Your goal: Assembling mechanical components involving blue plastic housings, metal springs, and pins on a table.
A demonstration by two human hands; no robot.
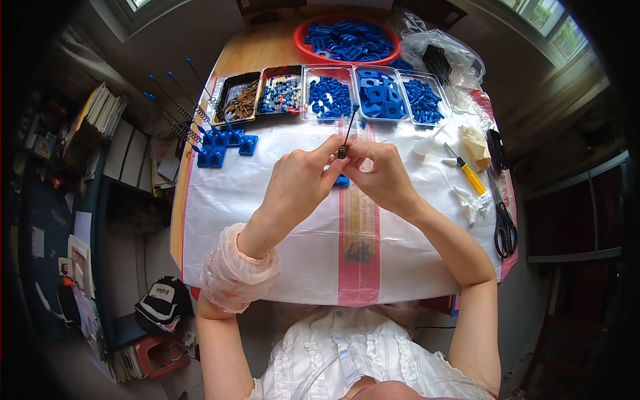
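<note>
Over the middle of the table my left hand point(300, 170) and my right hand point(385, 175) meet, fingers pinched together. Between their fingertips is a dark coil spring point(343, 153); a thin black rod with a blue tip point(351, 121) rises from it. Both hands appear to grip the spring, though fingers hide its lower end. Just below the fingertips a blue plastic piece point(341, 181) shows, partly covered by my left hand. At the table's left stand several finished-looking blue bases point(212, 157) with springs and blue-tipped rods point(183, 110).
A row of trays holds brown metal pins point(243, 100), small mixed parts point(281, 93) and blue plastic parts point(329, 97). Behind them sits a red basin point(301, 50) of blue pieces. On the right lie a yellow-handled screwdriver point(472, 179), black scissors point(505, 237) and crumpled plastic point(472, 203).
</note>
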